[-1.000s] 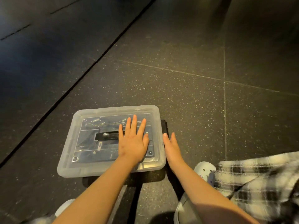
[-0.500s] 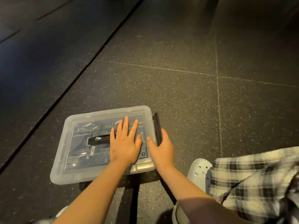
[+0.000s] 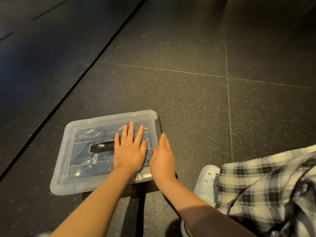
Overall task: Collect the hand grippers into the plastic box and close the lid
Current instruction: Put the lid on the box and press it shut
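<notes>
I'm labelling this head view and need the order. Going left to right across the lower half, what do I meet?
black lid handle → left hand → right hand → white shoe → checked fabric

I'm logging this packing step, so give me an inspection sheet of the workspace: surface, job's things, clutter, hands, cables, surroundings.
Surface: dark speckled floor with seams.
Job's things: plastic box with lid on; springs of hand grippers show through it; black latch raised at its right side.
Clutter: nothing seen.
Hands: left hand flat on the lid, fingers straight; right hand straight-fingered against the box's right edge, beside the latch.
Cables: nothing seen.
Surroundings: white shoe, plaid garment at right.
</notes>
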